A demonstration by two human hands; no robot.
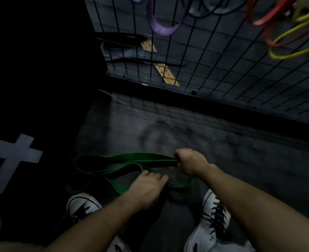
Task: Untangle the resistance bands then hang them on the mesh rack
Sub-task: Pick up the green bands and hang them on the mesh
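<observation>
low centre of the frame, the green band (pixel 113 161) lies looped on the dark floor (pixel 222 142); right hand (pixel 190 161) is fisted around one end, left hand (pixel 146 186) rests on it, fingers loosely spread. mesh rack (pixel 222 60) fills the upper right, with purple band (pixel 161 26) and yellow band (pixel 293 42) hanging; white sneakers (pixel 213 211) below

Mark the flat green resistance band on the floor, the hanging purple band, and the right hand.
Green resistance band (pixel 102 157): head view, upper strap.
Purple band (pixel 161 29): head view, bottom of loop.
Right hand (pixel 191 163): head view, back of fist.
</observation>
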